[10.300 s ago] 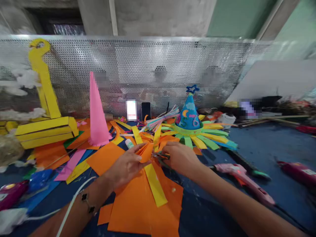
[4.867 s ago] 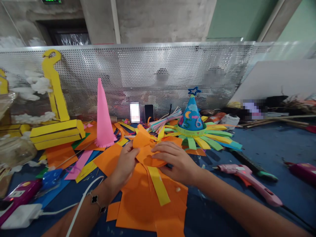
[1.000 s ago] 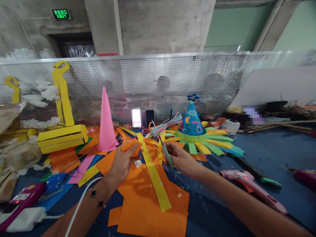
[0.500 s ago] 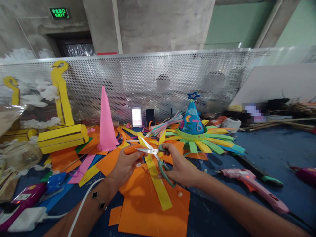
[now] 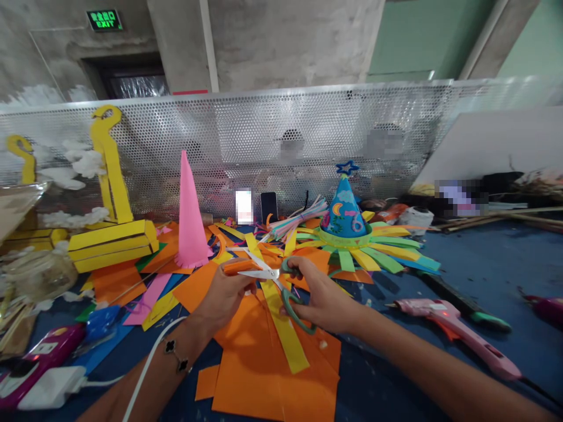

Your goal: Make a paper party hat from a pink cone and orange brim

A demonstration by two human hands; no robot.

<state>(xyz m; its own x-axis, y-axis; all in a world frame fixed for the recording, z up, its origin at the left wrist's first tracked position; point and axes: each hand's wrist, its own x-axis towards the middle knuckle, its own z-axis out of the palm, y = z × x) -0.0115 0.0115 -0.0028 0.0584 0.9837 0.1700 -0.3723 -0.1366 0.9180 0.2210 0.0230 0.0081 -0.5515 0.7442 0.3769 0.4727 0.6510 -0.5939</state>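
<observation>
The left hand (image 5: 224, 296) has its fingers pinched on a folded orange piece (image 5: 235, 267), held above the middle of the worktop (image 5: 387, 375). The right hand (image 5: 323, 293) has its fingers gripping scissors (image 5: 273, 274) by the handles; the blades are spread beside the orange piece, and whether they touch it cannot be told. Below, a yellow strip (image 5: 288, 334) lies across orange sheets (image 5: 250, 381). Towards the far edge stand a pink cone (image 5: 191, 217) and, further right, a blue party hat (image 5: 345, 205). A pink glue gun (image 5: 460, 331) lies towards the near right corner.
</observation>
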